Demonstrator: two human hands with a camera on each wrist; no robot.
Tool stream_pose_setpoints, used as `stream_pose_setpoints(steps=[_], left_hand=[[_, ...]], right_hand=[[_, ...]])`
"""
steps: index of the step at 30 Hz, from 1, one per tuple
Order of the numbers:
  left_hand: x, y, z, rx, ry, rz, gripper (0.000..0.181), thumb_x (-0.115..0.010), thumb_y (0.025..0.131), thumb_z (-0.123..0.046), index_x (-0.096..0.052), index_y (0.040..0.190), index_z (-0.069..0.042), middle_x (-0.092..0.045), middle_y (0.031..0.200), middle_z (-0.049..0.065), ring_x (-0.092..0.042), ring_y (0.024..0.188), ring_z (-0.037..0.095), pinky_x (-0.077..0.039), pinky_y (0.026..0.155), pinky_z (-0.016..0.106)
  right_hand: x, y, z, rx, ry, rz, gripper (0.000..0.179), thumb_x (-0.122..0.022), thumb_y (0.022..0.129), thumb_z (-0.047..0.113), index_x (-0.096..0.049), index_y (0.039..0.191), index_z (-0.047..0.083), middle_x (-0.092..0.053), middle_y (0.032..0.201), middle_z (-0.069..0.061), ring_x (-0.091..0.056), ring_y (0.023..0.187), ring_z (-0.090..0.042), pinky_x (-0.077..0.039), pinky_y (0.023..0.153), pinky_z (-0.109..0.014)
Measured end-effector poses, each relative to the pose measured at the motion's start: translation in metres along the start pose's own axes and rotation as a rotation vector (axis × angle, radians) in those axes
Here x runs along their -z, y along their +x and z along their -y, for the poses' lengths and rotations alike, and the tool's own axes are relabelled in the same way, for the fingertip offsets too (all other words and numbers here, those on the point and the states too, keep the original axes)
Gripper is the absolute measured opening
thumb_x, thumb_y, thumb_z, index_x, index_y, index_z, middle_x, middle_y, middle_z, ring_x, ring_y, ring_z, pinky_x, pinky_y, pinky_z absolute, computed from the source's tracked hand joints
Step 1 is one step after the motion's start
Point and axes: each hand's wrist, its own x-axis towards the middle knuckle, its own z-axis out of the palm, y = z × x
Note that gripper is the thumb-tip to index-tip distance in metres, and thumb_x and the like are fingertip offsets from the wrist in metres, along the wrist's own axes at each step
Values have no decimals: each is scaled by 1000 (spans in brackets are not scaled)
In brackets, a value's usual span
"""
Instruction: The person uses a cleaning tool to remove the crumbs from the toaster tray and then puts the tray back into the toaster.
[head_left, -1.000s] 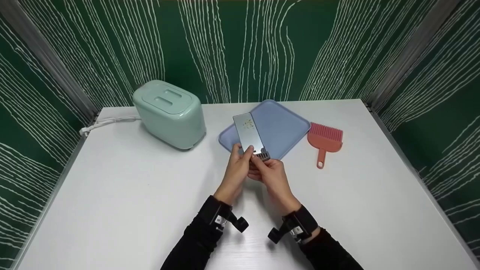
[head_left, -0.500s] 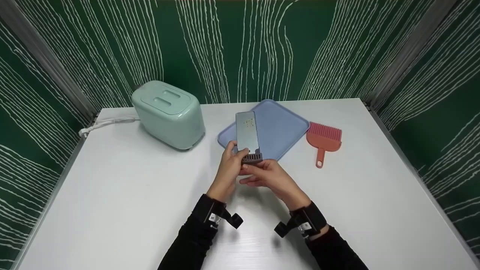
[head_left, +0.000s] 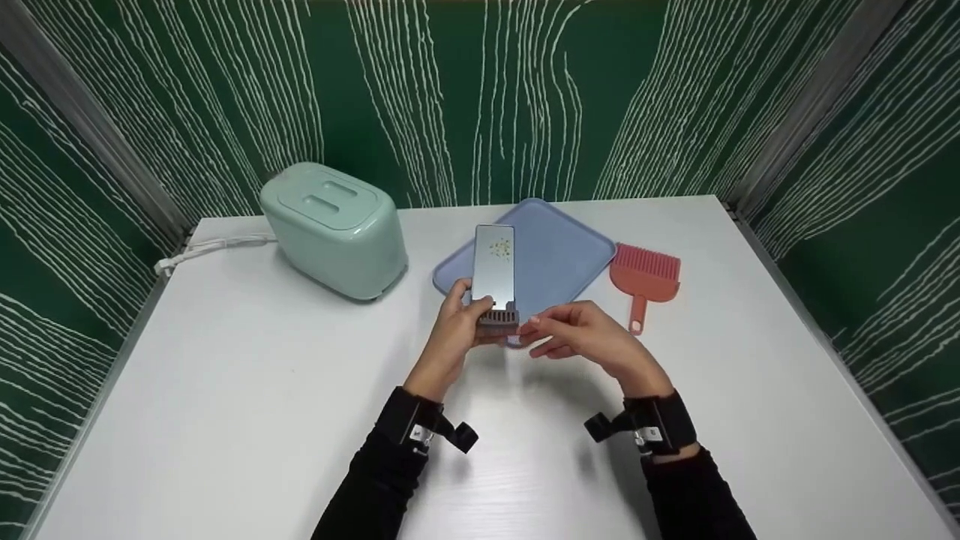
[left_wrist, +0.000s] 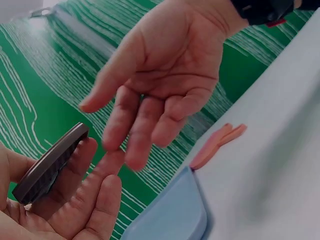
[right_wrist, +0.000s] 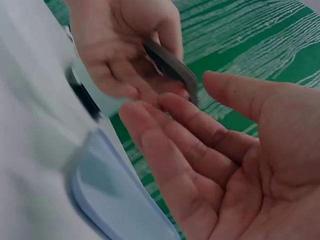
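My left hand (head_left: 448, 331) grips a toaster crumb tray (head_left: 492, 281), thumb on top at its dark grey slotted end. It is a long silver plate with yellowish crumbs scattered near the far end. In the left wrist view only the dark edge of the crumb tray (left_wrist: 52, 162) shows, lying across the fingers. My right hand (head_left: 600, 343) is just right of that end, fingers relaxed and holding nothing. Its fingertips come close to the left hand's fingers in both wrist views; whether they touch, I cannot tell. Beneath the crumb tray lies a light blue tray (head_left: 559, 251).
A mint-green toaster (head_left: 337, 232) stands at the back left, its white cord (head_left: 225, 241) running to the table's left edge. Right of the blue tray lies a small red dustpan and brush set (head_left: 645, 281). Green patterned walls enclose the white table (head_left: 225, 397).
My right hand has let go of the crumb tray's end and drawn away to the right. The crumb tray has turned straighter, pointing away from me, still in my left hand.
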Motion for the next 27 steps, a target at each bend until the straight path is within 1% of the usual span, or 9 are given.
stream_pose_setpoints(steps=[3, 7, 10, 12, 14, 15, 19, 22, 27], left_hand=[[1, 0, -1, 7, -9, 21, 22, -47, 111, -15, -43, 132, -9, -80, 98, 13, -82, 80, 22, -66, 80, 41], [2, 0, -2, 13, -31, 44, 25, -46, 111, -14, -43, 135, -11, -79, 102, 14, -83, 82, 24, -67, 84, 43], [2, -1, -2, 12, -57, 63, 26, -45, 112, -13, -42, 137, -11, -78, 104, 15, -83, 84, 24, -67, 84, 41], [2, -1, -3, 10, -72, 75, 26, -44, 112, -13, -41, 138, -11, -78, 105, 15, -83, 86, 25, -67, 83, 39], [2, -2, -3, 10, -82, 78, 25, -44, 113, -13, -40, 138, -12, -76, 105, 15, -83, 88, 26, -67, 81, 36], [2, -2, -3, 10, -84, 78, 25, -44, 113, -13, -40, 138, -12, -75, 105, 15, -83, 88, 26, -67, 80, 35], [3, -1, -2, 15, -88, 70, 21, -43, 113, -11, -39, 134, -11, -73, 105, 15, -83, 87, 26, -66, 79, 34], [3, -1, -2, 17, -86, 67, 23, -43, 113, -10, -40, 135, -11, -76, 108, 18, -83, 85, 26, -66, 79, 34], [3, -2, -3, 20, -87, 73, 25, -43, 113, -11, -41, 138, -10, -78, 115, 22, -83, 84, 26, -66, 79, 35]], right_hand=[[15, -5, -1, -14, -87, -121, 45, -64, 110, 30, -69, 131, -9, -79, 122, -22, -81, 96, -15, -64, 87, -27], [33, -12, -4, -54, -177, -271, 47, -65, 109, 33, -67, 132, -8, -76, 125, -24, -79, 100, -16, -61, 88, -23], [46, -16, -10, -67, -243, -395, 47, -65, 109, 35, -68, 130, -6, -75, 123, -22, -76, 96, -12, -58, 84, -20], [56, -20, -15, -77, -298, -483, 46, -65, 108, 37, -69, 130, -3, -75, 121, -21, -73, 90, -10, -57, 78, -20], [66, -23, -21, -103, -354, -561, 47, -65, 107, 40, -69, 131, 0, -74, 119, -20, -72, 86, -13, -55, 75, -20], [71, -25, -24, -120, -378, -587, 48, -64, 107, 41, -68, 133, 1, -74, 118, -20, -72, 87, -15, -53, 76, -22], [86, -29, -39, -193, -429, -641, 53, -60, 107, 41, -63, 140, 0, -70, 129, -25, -69, 110, -34, -50, 85, -33], [93, -28, -49, -249, -448, -661, 56, -59, 107, 42, -60, 142, -2, -66, 136, -27, -64, 123, -40, -48, 88, -39], [94, -25, -65, -319, -485, -690, 58, -61, 104, 48, -60, 137, 0, -71, 127, -25, -67, 111, -37, -46, 78, -36]])
